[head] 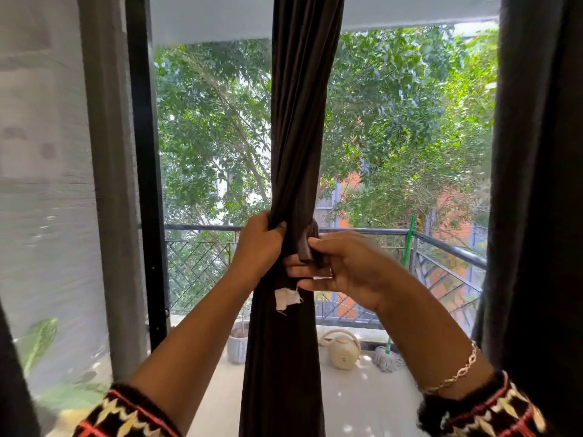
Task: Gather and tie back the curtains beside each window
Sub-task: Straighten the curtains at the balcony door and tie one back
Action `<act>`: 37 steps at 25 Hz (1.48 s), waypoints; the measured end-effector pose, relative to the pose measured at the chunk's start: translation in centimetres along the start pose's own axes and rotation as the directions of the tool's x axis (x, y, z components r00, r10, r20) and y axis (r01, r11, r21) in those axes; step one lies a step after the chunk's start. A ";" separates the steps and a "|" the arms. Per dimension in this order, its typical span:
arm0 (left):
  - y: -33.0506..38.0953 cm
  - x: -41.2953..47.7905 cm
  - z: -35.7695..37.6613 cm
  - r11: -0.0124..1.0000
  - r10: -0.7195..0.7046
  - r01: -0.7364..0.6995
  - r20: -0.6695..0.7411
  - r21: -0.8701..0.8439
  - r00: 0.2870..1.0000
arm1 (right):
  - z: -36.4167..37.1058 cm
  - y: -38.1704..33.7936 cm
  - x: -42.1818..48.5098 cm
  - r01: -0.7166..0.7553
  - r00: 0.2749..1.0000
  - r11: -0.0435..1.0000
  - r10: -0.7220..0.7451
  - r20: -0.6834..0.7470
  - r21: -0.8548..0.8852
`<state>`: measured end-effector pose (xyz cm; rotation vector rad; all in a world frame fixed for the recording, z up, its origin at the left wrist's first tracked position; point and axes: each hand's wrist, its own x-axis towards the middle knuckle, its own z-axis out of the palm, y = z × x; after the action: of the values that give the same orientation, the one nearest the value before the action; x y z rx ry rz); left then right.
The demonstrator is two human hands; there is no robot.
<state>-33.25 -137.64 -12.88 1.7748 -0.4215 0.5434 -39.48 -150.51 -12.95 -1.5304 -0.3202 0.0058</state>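
A dark brown curtain (299, 121) hangs gathered into a narrow column in the middle of the window. My left hand (260, 244) grips the bunched fabric from the left at railing height. My right hand (340, 269) pinches a dark brown tie-back strap (307, 250) that wraps round the bundle from the right side. A small white label (286, 298) dangles from the curtain just below my hands. Below the grip the curtain falls loose and wider.
Another dark curtain (539, 184) hangs at the right edge. A black window frame post (145, 171) and a sheer grey screen (47, 184) stand at the left. Outside, a balcony railing (441, 241), a cream watering can (342, 350), a mop (388, 361) and a plant pot (237, 345).
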 end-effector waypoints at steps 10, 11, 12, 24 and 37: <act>1.1 -1.8 0.3 0.913 -0.080 0.101 0.070 -0.396 0.994 | 1.7 0.4 0.6 -0.047 0.997 0.999 0.046 -0.069 -0.016; 0.9 -2.4 0.1 0.951 0.011 -0.029 -0.063 -0.306 0.998 | 1.7 0.5 0.6 -0.029 0.995 0.998 0.023 -0.095 -0.054; 0.8 -3.0 -0.2 0.965 0.163 -0.205 -0.239 -0.163 0.957 | 1.7 0.7 0.7 -0.003 0.993 0.995 -0.009 -0.117 -0.103; 4.6 -3.0 -1.2 0.741 0.224 -0.186 0.024 0.645 0.974 | 1.8 2.5 0.5 0.353 0.868 0.695 -0.493 -0.058 -0.626; 2.0 -3.7 -2.5 0.816 0.331 -0.332 0.088 0.472 0.939 | 1.2 -1.6 0.9 0.601 0.427 0.279 -0.904 0.007 -0.749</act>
<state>-37.71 -135.73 -12.84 2.1940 -0.6478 0.9618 -39.15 -149.21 -11.20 -1.8447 -0.7683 -1.4201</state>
